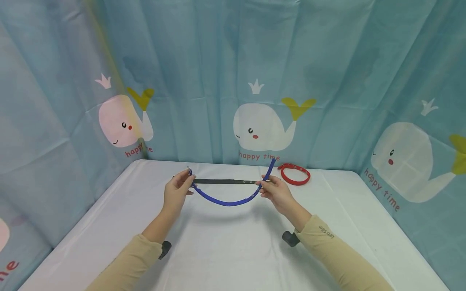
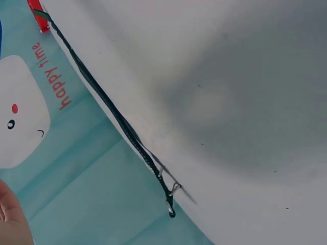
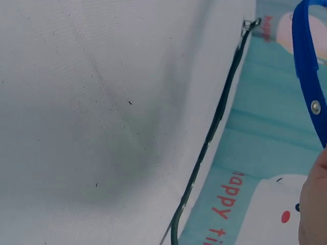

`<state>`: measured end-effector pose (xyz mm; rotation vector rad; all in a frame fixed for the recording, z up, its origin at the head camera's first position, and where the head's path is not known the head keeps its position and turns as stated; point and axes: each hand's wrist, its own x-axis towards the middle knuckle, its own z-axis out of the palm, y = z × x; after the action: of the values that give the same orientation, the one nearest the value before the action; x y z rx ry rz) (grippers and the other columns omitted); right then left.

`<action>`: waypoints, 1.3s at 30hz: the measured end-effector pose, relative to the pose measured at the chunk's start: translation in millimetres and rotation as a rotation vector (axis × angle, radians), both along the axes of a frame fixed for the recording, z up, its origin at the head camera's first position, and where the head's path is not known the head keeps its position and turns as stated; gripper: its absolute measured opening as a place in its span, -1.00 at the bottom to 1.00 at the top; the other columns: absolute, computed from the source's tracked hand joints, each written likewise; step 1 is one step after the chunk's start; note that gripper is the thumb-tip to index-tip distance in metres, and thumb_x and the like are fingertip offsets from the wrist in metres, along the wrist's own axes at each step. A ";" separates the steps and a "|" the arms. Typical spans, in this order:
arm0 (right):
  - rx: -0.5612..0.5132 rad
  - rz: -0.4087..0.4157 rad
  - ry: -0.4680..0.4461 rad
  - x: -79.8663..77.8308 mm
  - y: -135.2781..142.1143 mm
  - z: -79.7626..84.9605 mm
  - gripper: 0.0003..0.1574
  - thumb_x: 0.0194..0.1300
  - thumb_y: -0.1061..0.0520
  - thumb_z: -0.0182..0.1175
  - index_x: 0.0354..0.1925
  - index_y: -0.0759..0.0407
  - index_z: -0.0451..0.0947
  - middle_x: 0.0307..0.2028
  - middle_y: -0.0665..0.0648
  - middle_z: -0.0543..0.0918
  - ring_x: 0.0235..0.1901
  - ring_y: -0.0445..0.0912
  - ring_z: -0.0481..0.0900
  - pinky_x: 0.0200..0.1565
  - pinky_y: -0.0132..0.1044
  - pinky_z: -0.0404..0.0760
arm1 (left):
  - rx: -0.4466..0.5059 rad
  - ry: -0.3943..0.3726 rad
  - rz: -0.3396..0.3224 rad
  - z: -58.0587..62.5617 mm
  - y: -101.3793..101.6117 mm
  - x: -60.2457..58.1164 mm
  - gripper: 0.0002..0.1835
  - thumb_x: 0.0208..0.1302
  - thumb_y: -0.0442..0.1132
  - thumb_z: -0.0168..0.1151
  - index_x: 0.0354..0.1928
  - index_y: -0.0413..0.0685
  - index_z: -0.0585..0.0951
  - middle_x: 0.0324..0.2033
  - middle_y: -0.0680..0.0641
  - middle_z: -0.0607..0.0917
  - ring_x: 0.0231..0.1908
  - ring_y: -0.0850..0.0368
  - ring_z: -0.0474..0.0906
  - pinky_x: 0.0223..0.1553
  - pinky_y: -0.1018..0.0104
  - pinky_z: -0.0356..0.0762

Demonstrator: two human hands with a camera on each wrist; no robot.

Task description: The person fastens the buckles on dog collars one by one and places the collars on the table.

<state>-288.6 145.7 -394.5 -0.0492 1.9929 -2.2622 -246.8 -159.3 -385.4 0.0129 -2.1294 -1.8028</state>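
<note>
A blue collar hangs in a downward curve between both hands, above the table. My left hand pinches its buckle end, where a bit of metal shows. Near the other end, my right hand pinches the strap, and the tip sticks up past the fingers. In the right wrist view the blue strap shows a round metal eyelet or stud. Behind it a black collar lies stretched out along the table's far part; its metal buckle shows in the left wrist view.
A red collar lies curled in a loop at the table's back right. The white table ends at a blue curtain printed with whales, which also runs along both sides.
</note>
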 end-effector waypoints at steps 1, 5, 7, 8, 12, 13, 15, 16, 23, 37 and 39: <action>0.029 -0.015 -0.001 -0.5 0.1 0.7 -0.51 0.44 0.23 0.10 0.27 0.29 0.32 0.00 0.29 0.64 -0.38 -0.15 0.54 -0.21 -0.33 0.59 | 0.006 0.008 0.001 0.9 0.9 0.6 -0.57 0.42 -0.20 0.15 0.25 -0.24 0.47 0.00 -0.25 0.61 -0.29 0.34 0.58 -0.31 0.48 0.57; 0.110 -0.065 0.016 -1.5 1.9 3.2 -0.54 0.41 0.16 0.16 0.23 0.21 0.41 -0.07 0.13 0.71 -0.18 -0.05 0.55 -0.07 -0.18 0.54 | -0.001 0.040 -0.002 5.3 5.2 2.4 -0.56 0.41 -0.21 0.17 0.24 -0.26 0.47 0.00 -0.26 0.61 -0.27 0.30 0.56 -0.31 0.49 0.57; 0.116 -0.066 0.037 -0.7 2.9 5.1 -0.53 0.41 0.16 0.17 0.23 0.21 0.43 -0.09 0.10 0.72 -0.05 0.02 0.57 0.03 -0.11 0.54 | -0.002 0.054 -0.012 8.1 7.5 3.8 -0.57 0.40 -0.22 0.18 0.23 -0.26 0.48 -0.01 -0.25 0.61 -0.26 0.28 0.56 -0.31 0.48 0.56; 0.104 -0.061 0.047 0.0 3.5 6.2 -0.52 0.41 0.16 0.16 0.25 0.21 0.42 -0.10 0.10 0.72 0.00 0.06 0.57 0.06 -0.08 0.54 | -0.005 0.062 -0.019 9.4 8.4 4.3 -0.58 0.40 -0.24 0.18 0.23 -0.26 0.49 -0.02 -0.26 0.61 -0.26 0.28 0.55 -0.31 0.48 0.56; 0.075 -0.040 0.083 3.8 6.2 10.4 -0.48 0.42 0.18 0.14 0.29 0.25 0.40 -0.16 0.09 0.71 0.04 0.11 0.58 0.04 -0.12 0.57 | -0.015 0.075 -0.053 13.8 12.1 5.7 -0.60 0.39 -0.27 0.19 0.21 -0.26 0.50 -0.04 -0.26 0.61 -0.25 0.26 0.55 -0.31 0.47 0.55; 0.076 -0.038 0.095 4.5 7.2 11.3 -0.47 0.42 0.18 0.14 0.30 0.27 0.39 -0.17 0.08 0.71 0.03 0.11 0.58 0.02 -0.15 0.58 | -0.021 0.076 -0.062 15.0 12.9 5.9 -0.60 0.39 -0.26 0.19 0.21 -0.25 0.50 -0.04 -0.26 0.61 -0.25 0.26 0.55 -0.31 0.47 0.55; 0.101 -0.050 0.121 5.9 8.4 13.1 -0.47 0.41 0.18 0.15 0.30 0.29 0.40 -0.20 0.05 0.71 -0.01 0.07 0.60 -0.02 -0.22 0.60 | -0.033 0.073 -0.077 17.3 13.9 5.9 -0.58 0.38 -0.27 0.20 0.22 -0.26 0.50 -0.05 -0.25 0.61 -0.24 0.23 0.55 -0.31 0.46 0.55; 0.123 -0.057 0.140 6.6 9.0 14.1 -0.46 0.40 0.18 0.16 0.29 0.28 0.41 -0.20 0.05 0.71 -0.03 0.06 0.60 -0.03 -0.23 0.60 | -0.037 0.071 -0.084 18.9 14.5 6.1 -0.58 0.38 -0.27 0.20 0.23 -0.26 0.49 -0.05 -0.25 0.61 -0.24 0.20 0.55 -0.31 0.45 0.55; 0.304 -0.047 0.311 10.7 11.2 17.1 -0.38 0.38 0.26 0.17 0.37 0.22 0.32 -0.10 0.25 0.67 -0.10 0.13 0.62 -0.06 -0.20 0.56 | -0.077 0.034 -0.127 29.1 16.5 6.1 -0.59 0.44 -0.25 0.12 0.23 -0.30 0.47 -0.04 -0.28 0.64 -0.11 -0.14 0.59 -0.27 0.43 0.57; 0.309 0.039 0.420 19.9 10.5 25.0 -0.53 0.33 0.34 0.19 0.20 0.32 0.50 -0.06 0.29 0.67 -0.05 0.00 0.64 0.05 -0.22 0.55 | -0.091 -0.017 -0.216 34.6 17.0 9.6 -0.61 0.42 -0.24 0.15 0.19 -0.30 0.51 -0.11 -0.23 0.61 -0.36 0.24 0.63 -0.36 0.42 0.50; 0.312 0.048 0.425 20.3 10.4 25.6 -0.54 0.32 0.34 0.19 0.19 0.32 0.51 -0.06 0.30 0.66 -0.03 0.08 0.62 0.04 -0.26 0.55 | -0.095 -0.025 -0.223 35.4 16.5 10.6 -0.62 0.41 -0.24 0.16 0.18 -0.29 0.52 -0.09 -0.23 0.59 -0.37 0.26 0.62 -0.38 0.43 0.47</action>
<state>-268.3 156.1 -368.9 -0.5843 2.4947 -2.0097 -236.2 -142.8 -350.0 -0.2361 -2.3112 -1.8252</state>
